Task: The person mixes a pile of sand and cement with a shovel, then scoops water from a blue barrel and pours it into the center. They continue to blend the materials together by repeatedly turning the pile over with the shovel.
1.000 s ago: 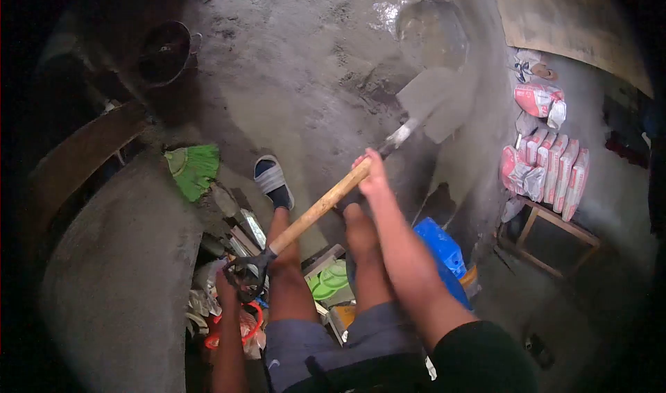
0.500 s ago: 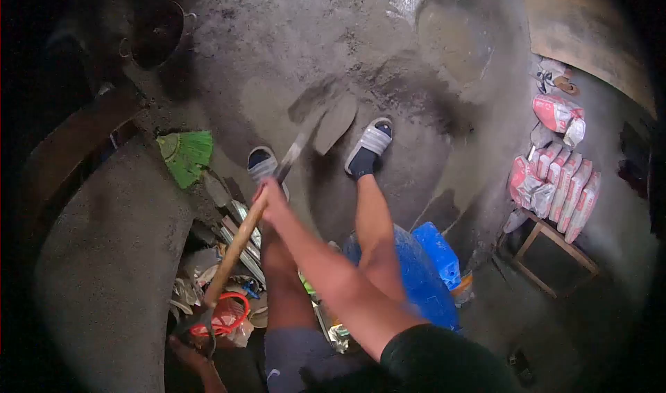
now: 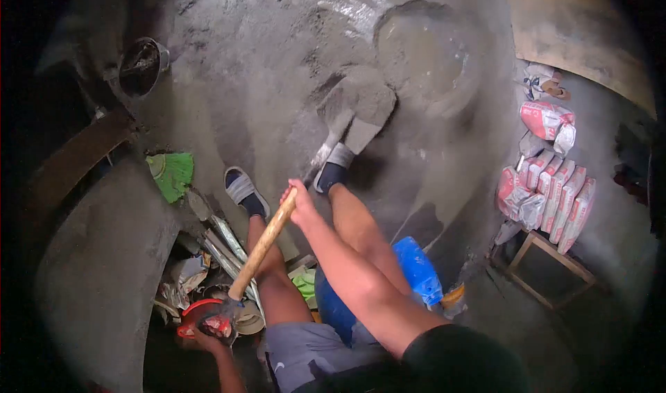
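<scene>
A shovel (image 3: 267, 244) with a wooden shaft and a metal blade slants across the middle of the head view. Its blade bears a mound of wet grey mortar (image 3: 364, 91) beside my right slipper. My right hand (image 3: 298, 202) is closed around the lower shaft, close to the metal neck. At the handle end, low on the left, my left hand (image 3: 209, 341) grips the dark handle; some of its fingers are hidden. Just past the blade lies a round, wet pool of grey mix (image 3: 423, 56) on the floor.
A green broom (image 3: 171, 174) and a bucket (image 3: 142, 67) are on the left. Clutter with a red basket (image 3: 191, 317) lies by my left leg. Behind my right leg stands a blue container (image 3: 418, 268). Cement bags (image 3: 555, 195) and a wooden frame (image 3: 548, 268) are at right.
The shovel blade has moved up and right and now carries a mound of mortar. My right hand has moved right with the shaft. My feet appear shifted left, and the view has shifted.
</scene>
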The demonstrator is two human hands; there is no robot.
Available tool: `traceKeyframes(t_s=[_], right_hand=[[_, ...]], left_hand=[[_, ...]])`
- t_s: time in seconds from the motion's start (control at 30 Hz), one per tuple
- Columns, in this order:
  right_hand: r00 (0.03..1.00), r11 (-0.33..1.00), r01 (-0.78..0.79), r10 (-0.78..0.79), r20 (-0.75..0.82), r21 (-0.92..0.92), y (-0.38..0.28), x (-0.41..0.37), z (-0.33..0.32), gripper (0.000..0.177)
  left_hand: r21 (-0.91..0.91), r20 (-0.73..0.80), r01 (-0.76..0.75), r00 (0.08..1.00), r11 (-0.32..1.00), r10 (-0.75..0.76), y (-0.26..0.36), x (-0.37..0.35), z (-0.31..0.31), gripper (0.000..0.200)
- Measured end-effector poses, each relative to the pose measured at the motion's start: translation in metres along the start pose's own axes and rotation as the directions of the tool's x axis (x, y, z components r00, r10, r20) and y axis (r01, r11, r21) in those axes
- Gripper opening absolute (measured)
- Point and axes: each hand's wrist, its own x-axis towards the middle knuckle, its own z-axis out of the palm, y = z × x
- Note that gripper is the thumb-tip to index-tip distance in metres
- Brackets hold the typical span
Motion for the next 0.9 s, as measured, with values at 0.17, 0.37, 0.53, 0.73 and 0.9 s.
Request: traceKeyframes(t_s=[0.17, 0.37, 0.53, 0.73, 0.9], right_hand=[[0.982, 0.984, 0.172, -0.175, -0.069, -0.051, -0.05, -0.045, -0.007, 0.023], [0.91, 0.881, 0.36, -0.404, -0.09, -0.307, -0.114, -0.032, -0.011, 0.018], [0.758, 0.635, 0.453, -0.644, -0.105, -0.626, -0.138, -0.039, -0.034, 0.042], [0.818, 0.74, 0.444, -0.565, -0.109, -0.505, -0.128, -0.138, -0.005, 0.047], [0.926, 0.926, 0.376, -0.377, -0.007, -0.038, -0.121, -0.092, 0.017, 0.025]], left_hand=[[-0.062, 0.537, 0.518, 0.737, 0.853, -0.409, -0.018, -0.031, -0.008, 0.045], [0.309, 0.705, 0.616, 0.363, 0.724, -0.61, 0.0, -0.07, 0.055, 0.05], [0.532, 0.688, 0.532, 0.183, 0.659, -0.703, -0.053, -0.043, 0.093, 0.054], [0.646, 0.704, 0.402, 0.013, 0.648, -0.71, -0.061, 0.03, 0.112, 0.059], [0.092, 0.861, 0.416, 0.423, 0.904, -0.283, 0.001, 0.054, 0.097, 0.049]])
